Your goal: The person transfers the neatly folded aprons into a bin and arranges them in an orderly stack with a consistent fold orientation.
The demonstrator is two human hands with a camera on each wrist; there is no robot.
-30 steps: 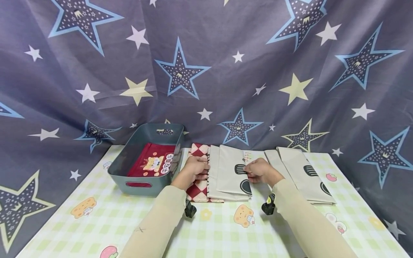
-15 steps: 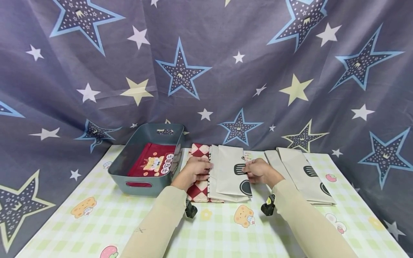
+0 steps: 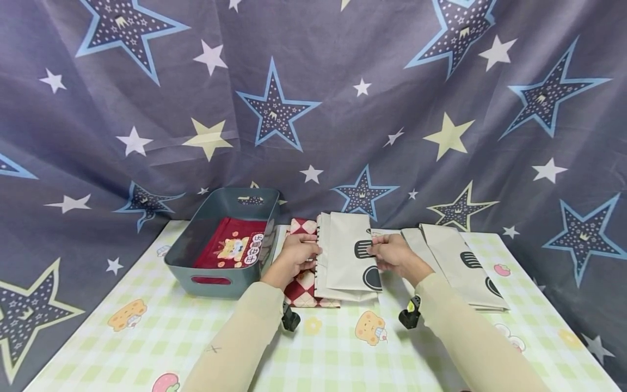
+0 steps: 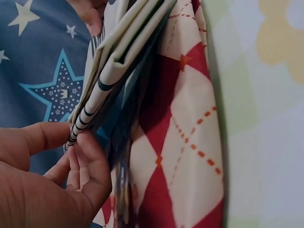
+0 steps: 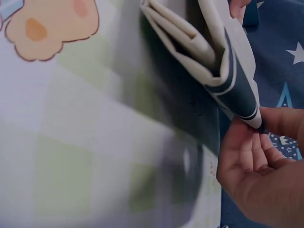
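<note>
Left hand and right hand pinch opposite edges of the folded cream cloth, right of the bin; we judge this two-sided grip stops its folds slipping open, partly above the red-diamond cloth beside the bin.

Left arm and right arm reach forward; left hand and right hand, apart, point inward and pinch.

Between cream sleeves, the green-checked bench gives near passage; farther, a black-printed folded cream cloth blocks the middle, a rectangular grey-green plastic basket the left, a second folded cream cloth the right.
</note>
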